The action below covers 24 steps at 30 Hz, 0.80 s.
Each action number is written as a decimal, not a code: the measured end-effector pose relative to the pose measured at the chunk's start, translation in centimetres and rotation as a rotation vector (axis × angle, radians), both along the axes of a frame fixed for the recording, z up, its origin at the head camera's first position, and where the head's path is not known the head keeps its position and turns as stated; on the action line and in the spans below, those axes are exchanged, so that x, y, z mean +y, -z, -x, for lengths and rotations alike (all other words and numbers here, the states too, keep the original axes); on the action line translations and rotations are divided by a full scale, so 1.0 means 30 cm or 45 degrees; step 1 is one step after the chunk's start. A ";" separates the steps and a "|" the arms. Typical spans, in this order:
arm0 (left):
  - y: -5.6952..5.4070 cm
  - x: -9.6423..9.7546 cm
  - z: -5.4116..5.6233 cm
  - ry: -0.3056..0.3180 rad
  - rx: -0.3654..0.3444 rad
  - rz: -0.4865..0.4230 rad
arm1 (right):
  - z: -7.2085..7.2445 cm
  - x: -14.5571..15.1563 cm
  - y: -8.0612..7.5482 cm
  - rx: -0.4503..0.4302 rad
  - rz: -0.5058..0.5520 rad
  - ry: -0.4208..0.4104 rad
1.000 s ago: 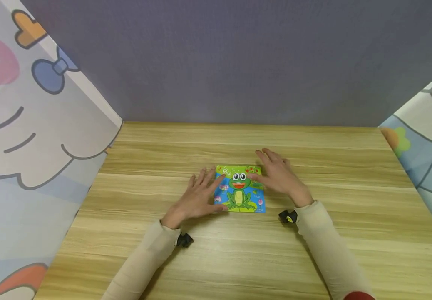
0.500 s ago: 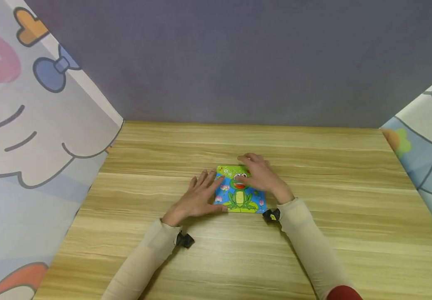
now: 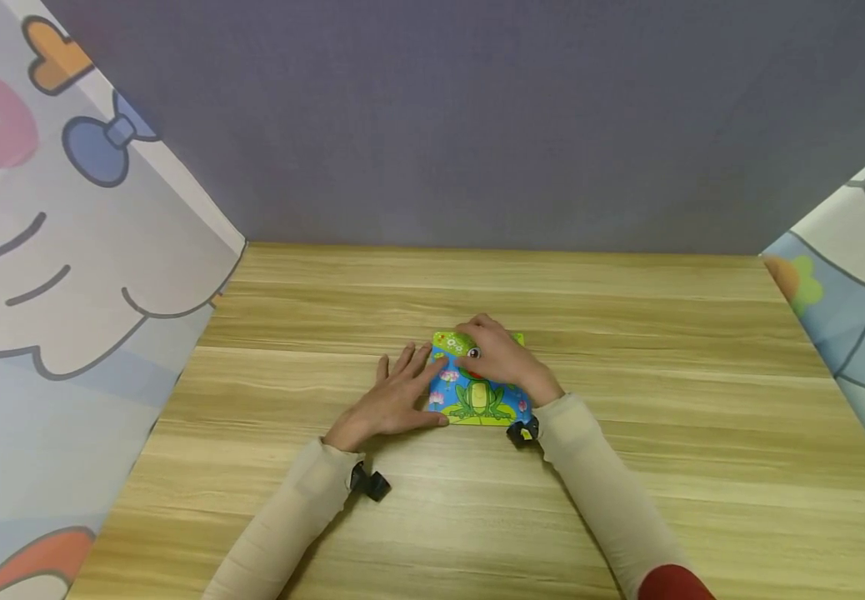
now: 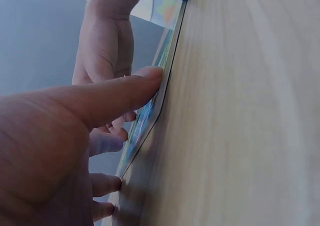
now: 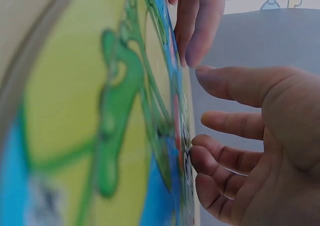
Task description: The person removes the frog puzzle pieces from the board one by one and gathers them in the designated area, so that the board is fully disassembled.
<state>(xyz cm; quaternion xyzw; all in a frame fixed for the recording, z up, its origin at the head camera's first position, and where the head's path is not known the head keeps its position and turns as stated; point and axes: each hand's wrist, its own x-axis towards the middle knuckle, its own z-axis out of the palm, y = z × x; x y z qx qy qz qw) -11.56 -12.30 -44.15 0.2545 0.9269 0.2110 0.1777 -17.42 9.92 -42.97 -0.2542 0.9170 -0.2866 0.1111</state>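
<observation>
A square board (image 3: 480,402) with a cartoon frog on green and blue lies flat on the table. My left hand (image 3: 391,402) rests with fingers spread along its left side. In the left wrist view, the left thumb (image 4: 125,98) lies over the board's thin edge (image 4: 155,117). My right hand (image 3: 502,357) is over the upper part of the board, covering part of the frog's head. From the right wrist view, the right thumb and fingers (image 5: 230,156) are apart and bent slightly, fingertips close to the picture surface (image 5: 75,116). Nothing shows between them.
The wooden table (image 3: 312,317) extends on all sides of the board. A grey panel (image 3: 492,125) rises at the back. Cartoon-printed walls (image 3: 102,250) stand at left and right. Small black cameras (image 3: 370,482) are strapped at both wrists.
My right hand has moved left from the board's right side to over its upper part. The left hand and the board stay nearly in place.
</observation>
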 end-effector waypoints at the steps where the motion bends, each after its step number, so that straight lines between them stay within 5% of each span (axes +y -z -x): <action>1: 0.004 -0.001 0.002 0.003 0.003 -0.002 | 0.002 -0.004 0.002 0.002 -0.003 0.001; 24: 0.016 -0.003 -0.001 0.050 0.102 0.016 | 0.012 -0.051 0.029 0.024 -0.031 0.091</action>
